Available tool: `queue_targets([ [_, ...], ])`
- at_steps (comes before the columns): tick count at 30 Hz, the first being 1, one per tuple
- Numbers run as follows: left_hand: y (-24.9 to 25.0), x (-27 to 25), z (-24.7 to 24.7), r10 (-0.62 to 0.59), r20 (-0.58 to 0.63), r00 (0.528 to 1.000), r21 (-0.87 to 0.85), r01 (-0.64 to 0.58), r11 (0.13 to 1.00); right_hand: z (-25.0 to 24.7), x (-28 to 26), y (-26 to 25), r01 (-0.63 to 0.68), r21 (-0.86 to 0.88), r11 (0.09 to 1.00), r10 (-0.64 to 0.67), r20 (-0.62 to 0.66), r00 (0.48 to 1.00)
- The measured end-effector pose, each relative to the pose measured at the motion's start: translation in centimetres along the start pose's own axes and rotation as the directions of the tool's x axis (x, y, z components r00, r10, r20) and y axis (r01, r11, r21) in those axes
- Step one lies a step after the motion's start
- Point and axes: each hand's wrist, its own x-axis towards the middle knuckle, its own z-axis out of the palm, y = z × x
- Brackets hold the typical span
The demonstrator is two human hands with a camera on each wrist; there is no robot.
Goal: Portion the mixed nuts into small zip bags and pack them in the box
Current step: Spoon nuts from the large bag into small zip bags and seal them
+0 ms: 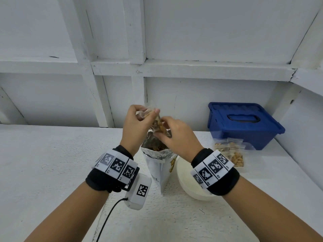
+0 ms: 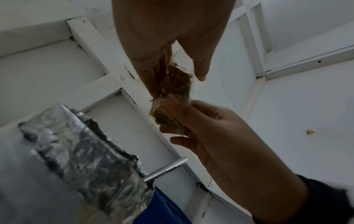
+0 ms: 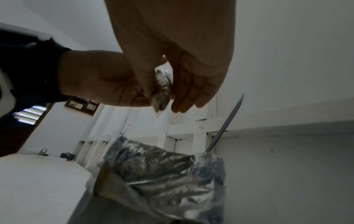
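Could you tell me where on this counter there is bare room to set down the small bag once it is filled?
The counter left of the foil nut bag lies bare to the wall. The near strip before the white bowl is free too. The right is crowded: filled zip bags lie against the blue box.

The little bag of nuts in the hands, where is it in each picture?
Head: the small zip bag is at centre, pinched between left hand and right hand.
Left wrist: centre, hanging below the left hand's fingers.
Right wrist: upper middle, between both hands.
Shared landmark: the open foil nut bag right below it.
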Motion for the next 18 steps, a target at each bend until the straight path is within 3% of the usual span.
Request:
queue_targets([
  [3, 0.3, -0.7, 0.2, -0.009, 0.093, 0.996, -0.070, 0.015, 0.997, -0.4, 0.1, -0.1, -0.115, 0.187, 0.976, 0.115, 0.011, 0.993],
  [7, 0.3, -0.7, -0.7, -0.003, 0.221, 0.975, -0.031, 0.011, 0.999, -1.2, 0.3, 0.3, -0.218, 0.366, 0.905, 0.172, 0.153, 0.973],
  [12, -0.1, -0.3, -1.0, 0.033, 0.164, 0.986, 0.018, -0.037, 0.999, -1.7, -0.1, 0.5, -0.233, 0.459, 0.858, 0.138, 0.230, 0.963],
  [18, -1.0, -0.7, -1.0, 0.092, 0.149, 0.985, 0.127, -0.111, 0.986, -2.2, -0.9, 0.6, -0.210, 0.591, 0.779, 0.224, 0.051, 0.973],
])
